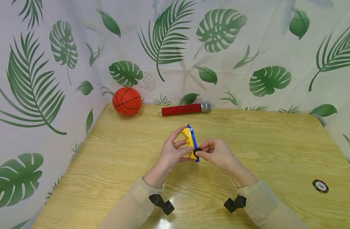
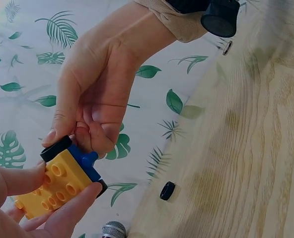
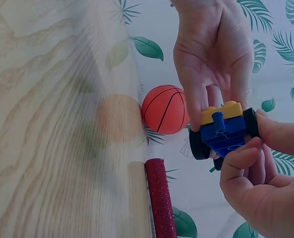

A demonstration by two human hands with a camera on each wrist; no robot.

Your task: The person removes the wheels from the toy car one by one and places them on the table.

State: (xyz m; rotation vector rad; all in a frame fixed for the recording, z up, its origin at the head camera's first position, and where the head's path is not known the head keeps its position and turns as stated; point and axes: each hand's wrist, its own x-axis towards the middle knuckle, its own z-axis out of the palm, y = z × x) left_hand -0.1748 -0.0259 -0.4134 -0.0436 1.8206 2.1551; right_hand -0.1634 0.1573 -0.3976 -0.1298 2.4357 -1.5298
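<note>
A toy car built of blocks (image 1: 193,140) is held up over the table, its yellow body (image 2: 62,181) on one side and its blue chassis (image 3: 221,133) on the other. My left hand (image 1: 170,152) grips the yellow body between thumb and fingers. With thumb and index finger, my right hand (image 1: 219,154) pinches a black wheel (image 3: 251,123) at the side of the blue chassis, near the car's close end. Another black wheel (image 3: 199,145) shows on the opposite side. The left fingers partly cover the body.
An orange basketball (image 1: 127,101) and a red glittery microphone (image 1: 182,109) lie along the back of the wooden table (image 1: 106,178). A black-rimmed chip (image 1: 320,186) lies at the right. In the left wrist view, a loose black wheel (image 2: 167,191) rests on the table.
</note>
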